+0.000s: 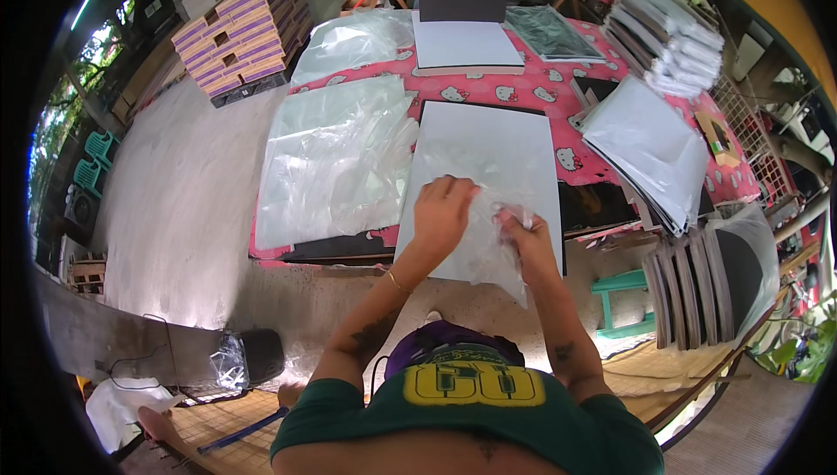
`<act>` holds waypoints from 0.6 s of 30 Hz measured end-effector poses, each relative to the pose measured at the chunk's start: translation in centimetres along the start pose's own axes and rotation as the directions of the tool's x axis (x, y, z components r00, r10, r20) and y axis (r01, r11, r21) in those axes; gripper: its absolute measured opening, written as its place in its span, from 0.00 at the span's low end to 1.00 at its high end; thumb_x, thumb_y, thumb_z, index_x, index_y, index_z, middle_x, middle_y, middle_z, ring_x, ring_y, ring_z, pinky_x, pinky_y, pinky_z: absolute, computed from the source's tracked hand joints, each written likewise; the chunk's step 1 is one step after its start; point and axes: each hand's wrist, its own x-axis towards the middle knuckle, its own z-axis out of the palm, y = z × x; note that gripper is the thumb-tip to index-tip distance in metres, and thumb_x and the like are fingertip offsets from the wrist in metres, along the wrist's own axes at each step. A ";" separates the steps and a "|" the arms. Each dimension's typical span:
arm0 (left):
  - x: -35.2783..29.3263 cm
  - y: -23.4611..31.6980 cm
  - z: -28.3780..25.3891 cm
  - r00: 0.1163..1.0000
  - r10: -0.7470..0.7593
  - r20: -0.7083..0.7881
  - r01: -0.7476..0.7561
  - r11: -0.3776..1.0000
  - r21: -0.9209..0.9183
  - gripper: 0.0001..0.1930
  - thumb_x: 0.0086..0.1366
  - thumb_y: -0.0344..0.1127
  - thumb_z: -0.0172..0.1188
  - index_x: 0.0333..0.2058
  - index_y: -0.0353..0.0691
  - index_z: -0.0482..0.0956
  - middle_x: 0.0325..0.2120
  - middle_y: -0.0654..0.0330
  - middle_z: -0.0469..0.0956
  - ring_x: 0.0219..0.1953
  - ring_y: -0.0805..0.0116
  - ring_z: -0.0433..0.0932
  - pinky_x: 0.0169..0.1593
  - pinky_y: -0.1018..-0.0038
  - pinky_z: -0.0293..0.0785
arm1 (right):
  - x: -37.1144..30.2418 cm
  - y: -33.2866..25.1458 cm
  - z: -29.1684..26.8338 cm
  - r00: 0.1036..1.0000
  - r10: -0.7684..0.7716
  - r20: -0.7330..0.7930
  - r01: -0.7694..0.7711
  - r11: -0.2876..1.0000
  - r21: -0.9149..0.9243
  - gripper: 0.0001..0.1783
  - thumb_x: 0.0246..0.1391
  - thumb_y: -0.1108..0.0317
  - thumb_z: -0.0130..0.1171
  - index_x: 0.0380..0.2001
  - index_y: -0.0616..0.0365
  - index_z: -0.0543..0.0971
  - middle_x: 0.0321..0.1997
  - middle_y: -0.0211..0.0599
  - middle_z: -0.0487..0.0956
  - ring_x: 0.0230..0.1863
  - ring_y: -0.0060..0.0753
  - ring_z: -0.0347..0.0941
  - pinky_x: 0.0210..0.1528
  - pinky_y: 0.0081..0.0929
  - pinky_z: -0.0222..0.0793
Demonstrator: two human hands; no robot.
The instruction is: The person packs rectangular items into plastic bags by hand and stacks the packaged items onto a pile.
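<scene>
A crumpled sheet of clear plastic film [490, 239] is bunched between my two hands, its lower corner hanging down by my right wrist. My left hand [445, 211] has its fingers curled at the film's left edge. On the other side my right hand [526, 238] pinches a bunched part of it. Both hands are over a large white sheet [488, 139] with a dark border showing along its edges, at the near side of the table. To the left lies a flat pile of clear plastic bags [336, 157].
A pink patterned tablecloth [471, 89] covers the table. Plastic-wrapped boards [649, 148] are stacked at the right, with a stapler-like tool [717, 137] beyond. More wrapped boards [697, 287] stand by a green stool [619, 283]. Boxes [244, 34] rise on a pallet at far left.
</scene>
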 end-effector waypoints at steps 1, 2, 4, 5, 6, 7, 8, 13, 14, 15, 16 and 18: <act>-0.2 -0.3 0.1 0.997 -0.071 0.013 0.071 0.997 -0.006 0.05 0.58 0.33 0.59 0.30 0.40 0.74 0.28 0.54 0.78 0.32 0.52 0.76 0.34 0.63 0.68 | 0.2 0.2 -0.1 0.998 -0.052 -0.020 0.052 0.998 0.033 0.13 0.51 0.60 0.64 0.35 0.57 0.79 0.31 0.24 0.78 0.28 0.15 0.68 0.34 0.16 0.65; -0.3 -0.6 0.2 0.990 -0.140 0.026 0.141 0.990 -0.012 0.05 0.59 0.32 0.58 0.30 0.39 0.73 0.27 0.52 0.77 0.31 0.52 0.76 0.33 0.62 0.68 | 0.4 0.4 -0.4 0.994 -0.103 -0.042 0.106 0.992 0.066 0.10 0.53 0.61 0.62 0.33 0.56 0.79 0.30 0.24 0.78 0.28 0.14 0.68 0.33 0.17 0.66; -1.7 -1.5 1.4 0.952 -0.302 -0.052 0.299 0.953 -0.054 0.04 0.61 0.32 0.55 0.30 0.38 0.73 0.24 0.51 0.76 0.27 0.50 0.75 0.30 0.59 0.67 | 0.3 2.4 -2.2 0.988 -0.152 -0.027 0.154 0.957 0.245 0.10 0.54 0.61 0.61 0.29 0.55 0.77 0.29 0.25 0.78 0.29 0.15 0.70 0.34 0.18 0.66; -2.0 -2.3 2.1 0.921 -0.377 -0.099 0.369 0.925 -0.090 0.04 0.62 0.31 0.54 0.29 0.38 0.72 0.23 0.50 0.76 0.25 0.49 0.74 0.29 0.58 0.66 | 0.4 3.0 -3.4 0.982 -0.188 -0.021 0.185 0.928 0.323 0.10 0.54 0.61 0.61 0.27 0.55 0.75 0.28 0.26 0.78 0.30 0.16 0.71 0.35 0.18 0.66; -1.7 -4.6 1.3 0.893 -0.419 -0.161 0.419 0.907 -0.035 0.05 0.62 0.31 0.53 0.30 0.37 0.72 0.21 0.48 0.75 0.24 0.47 0.74 0.28 0.56 0.66 | 0.2 2.3 -2.9 0.982 -0.187 0.009 0.162 0.875 0.455 0.10 0.55 0.61 0.61 0.28 0.55 0.74 0.29 0.26 0.78 0.31 0.16 0.72 0.36 0.18 0.66; -2.0 -6.7 0.2 0.855 -0.471 -0.219 0.484 0.875 0.008 0.05 0.63 0.31 0.52 0.31 0.36 0.72 0.20 0.47 0.74 0.22 0.45 0.73 0.27 0.55 0.65 | -0.9 1.0 -2.6 0.984 -0.175 0.036 0.124 0.814 0.567 0.10 0.55 0.61 0.60 0.30 0.54 0.73 0.29 0.26 0.78 0.32 0.17 0.73 0.37 0.18 0.66; -1.8 -6.7 -0.6 0.744 -0.655 -0.130 0.648 0.755 -0.098 0.05 0.63 0.30 0.52 0.32 0.35 0.71 0.23 0.46 0.75 0.28 0.47 0.74 0.30 0.58 0.67 | -1.7 -0.1 -3.0 0.983 -0.176 0.046 0.102 0.745 0.659 0.10 0.55 0.62 0.60 0.31 0.54 0.72 0.29 0.26 0.78 0.33 0.17 0.73 0.38 0.18 0.66; -6.2 -1.9 0.4 0.950 -0.197 0.243 0.223 0.972 -0.081 0.09 0.53 0.20 0.53 0.33 0.37 0.75 0.36 0.48 0.70 0.39 0.52 0.73 0.43 0.68 0.69 | -1.1 0.5 -6.4 0.918 0.045 0.393 -0.222 0.881 0.418 0.23 0.57 0.67 0.56 0.54 0.48 0.62 0.44 0.34 0.74 0.38 0.25 0.74 0.40 0.24 0.69; -6.5 -3.6 -0.5 0.920 -0.263 0.291 0.261 0.964 0.049 0.10 0.51 0.20 0.54 0.33 0.38 0.76 0.36 0.48 0.70 0.40 0.52 0.72 0.46 0.67 0.68 | 0.0 0.0 -10.5 0.872 -0.114 0.476 -0.179 0.832 0.526 0.26 0.56 0.68 0.57 0.56 0.49 0.61 0.46 0.35 0.73 0.38 0.27 0.73 0.40 0.26 0.69; -7.3 -6.1 -2.2 0.877 -0.348 0.330 0.294 0.934 0.202 0.12 0.49 0.19 0.55 0.33 0.39 0.77 0.36 0.48 0.70 0.42 0.52 0.72 0.48 0.67 0.68 | -1.0 -2.5 -8.8 0.951 -0.083 0.297 -0.044 0.916 0.398 0.28 0.55 0.69 0.58 0.57 0.50 0.62 0.43 0.32 0.74 0.36 0.28 0.71 0.40 0.27 0.68; -7.6 -8.6 -4.0 0.773 -0.407 0.486 0.291 0.909 0.298 0.14 0.47 0.19 0.56 0.34 0.40 0.78 0.37 0.48 0.70 0.42 0.51 0.72 0.50 0.64 0.68 | -2.3 -5.5 -6.9 0.993 -0.051 0.108 0.028 0.977 0.211 0.30 0.53 0.69 0.60 0.58 0.51 0.62 0.40 0.28 0.74 0.34 0.29 0.69 0.40 0.29 0.68; -1.3 -1.7 -4.3 0.879 0.189 0.438 -0.145 0.981 -0.132 0.14 0.48 0.18 0.54 0.34 0.40 0.78 0.36 0.49 0.70 0.39 0.52 0.73 0.46 0.65 0.70 | -2.6 -6.5 -5.2 0.900 -0.211 0.381 0.327 0.905 -0.272 0.23 0.54 0.68 0.59 0.54 0.53 0.68 0.37 0.28 0.74 0.32 0.28 0.67 0.41 0.30 0.68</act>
